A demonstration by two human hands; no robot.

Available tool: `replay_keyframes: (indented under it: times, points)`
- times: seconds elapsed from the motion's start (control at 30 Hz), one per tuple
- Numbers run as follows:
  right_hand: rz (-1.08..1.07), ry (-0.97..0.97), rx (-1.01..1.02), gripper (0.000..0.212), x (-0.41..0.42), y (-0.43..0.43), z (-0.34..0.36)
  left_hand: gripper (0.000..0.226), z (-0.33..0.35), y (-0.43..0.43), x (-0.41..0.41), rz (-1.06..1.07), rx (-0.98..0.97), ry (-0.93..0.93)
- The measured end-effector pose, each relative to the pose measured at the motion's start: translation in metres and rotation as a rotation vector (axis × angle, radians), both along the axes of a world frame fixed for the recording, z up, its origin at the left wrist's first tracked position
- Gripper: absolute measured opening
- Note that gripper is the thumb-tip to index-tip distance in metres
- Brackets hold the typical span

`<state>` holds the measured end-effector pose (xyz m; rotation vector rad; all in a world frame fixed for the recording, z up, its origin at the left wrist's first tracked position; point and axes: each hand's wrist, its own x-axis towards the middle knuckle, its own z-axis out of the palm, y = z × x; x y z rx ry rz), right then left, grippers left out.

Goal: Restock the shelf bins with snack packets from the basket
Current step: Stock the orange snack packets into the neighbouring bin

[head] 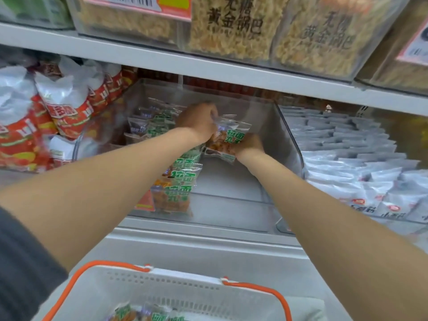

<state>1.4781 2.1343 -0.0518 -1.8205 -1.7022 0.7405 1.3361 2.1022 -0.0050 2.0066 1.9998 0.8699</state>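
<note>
head: left grip (196,122) and right grip (252,144) curl round snack packets (231,133).

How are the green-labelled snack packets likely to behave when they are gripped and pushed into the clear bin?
Probably light and crinkly: the left hand and right hand bunch several green-labelled snack packets together. Their glossy film looks slippery, so the leaning row in the clear bin may slide or topple.

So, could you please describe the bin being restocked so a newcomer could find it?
Look beneath the white shelf board. The clear middle bin there holds green-labelled packets. Red bags fill its left neighbour, white sachets its right; only it shows bare floor.
</note>
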Motion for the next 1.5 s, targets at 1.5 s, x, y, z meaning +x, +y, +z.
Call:
replay_keyframes:
  times: [1.5]
  points:
    - [0.493,-0.013,0.322,0.013,0.012,-0.257,-0.068,0.015,-0.091,-0.262,-0.020,-0.014,-0.222,-0.072]
